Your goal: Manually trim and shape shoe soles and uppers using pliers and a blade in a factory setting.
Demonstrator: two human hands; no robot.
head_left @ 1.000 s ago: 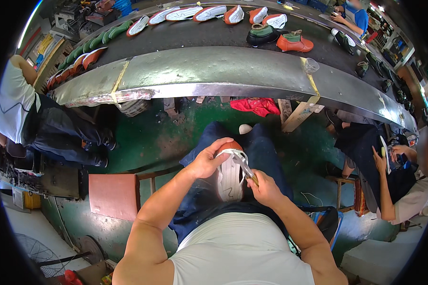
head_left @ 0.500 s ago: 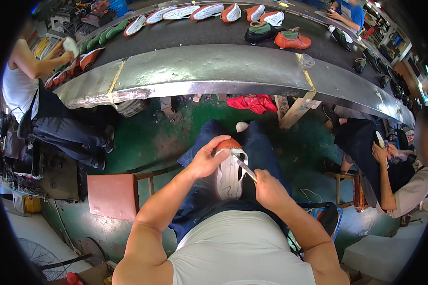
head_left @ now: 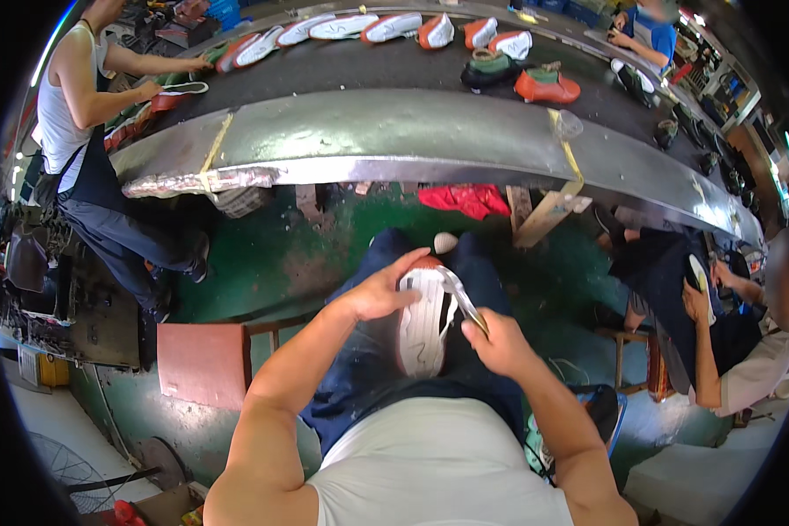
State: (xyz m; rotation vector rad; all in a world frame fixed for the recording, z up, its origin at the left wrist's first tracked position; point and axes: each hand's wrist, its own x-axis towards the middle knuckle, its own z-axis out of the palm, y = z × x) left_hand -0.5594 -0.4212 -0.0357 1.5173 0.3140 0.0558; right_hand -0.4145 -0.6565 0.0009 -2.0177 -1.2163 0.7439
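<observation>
A shoe (head_left: 421,329) with a white underside and orange-brown upper rests bottom up on my lap, toe pointing away from me. My left hand (head_left: 381,291) is closed round its toe end, fingers over the far edge and thumb on the underside. My right hand (head_left: 502,344) is closed round the handles of metal pliers (head_left: 461,298). Their curved head touches the shoe's right edge near the toe. Along that side, a loose white strip stands away from the underside, with a dark gap beside it. What the jaws grip is too small to tell.
Ahead stands a long bench with a metal edge (head_left: 324,131) and a dark belt (head_left: 342,74). Several white-bottomed shoes (head_left: 393,28) line its far side; an orange shoe (head_left: 548,85) sits nearer. A brown box-like seat (head_left: 203,364) is at left. Co-workers flank me.
The pliers' head has swung toward the toe, and my right hand has shifted slightly right. At left, the co-worker now reaches over the belt, with a shoe in the nearer hand.
</observation>
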